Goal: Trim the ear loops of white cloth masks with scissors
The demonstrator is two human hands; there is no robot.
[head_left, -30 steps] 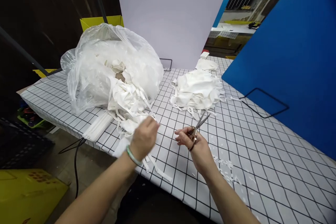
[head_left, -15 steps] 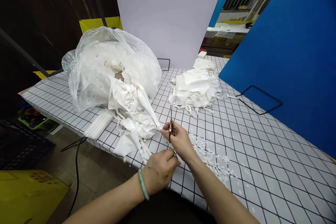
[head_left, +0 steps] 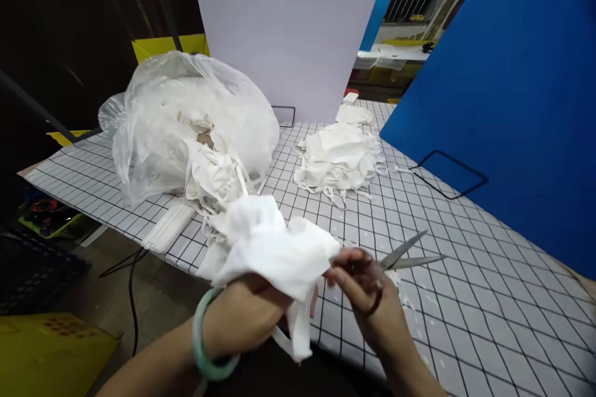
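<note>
A white fabric piece [head_left: 274, 254] with a dangling strip is held up by my left hand [head_left: 249, 313], which wears a green bangle. The cloth hides most of that hand's fingers. My right hand [head_left: 377, 298] has scissors [head_left: 405, 255] hooked on its fingers, blades spread and pointing right. Its fingertips touch the right edge of the fabric. Behind the held piece, a tangle of white fabric [head_left: 214, 177] spills from a clear plastic bag [head_left: 149, 130]. Beyond my hands lies a pile of finished-looking white pieces [head_left: 339, 155] with loose strips at its edges.
The table has a white cloth with a black grid [head_left: 465, 298], scattered with small white scraps [head_left: 431, 301]. A pale panel [head_left: 284, 31] stands behind and a blue panel [head_left: 503, 93] at right, with a black wire stand [head_left: 449, 173]. A yellow box [head_left: 51, 353] is at lower left.
My left hand has lifted a white fabric piece off the tangle and now holds it in front of me. My right hand has moved right, and the scissors have swung from upright to pointing right.
</note>
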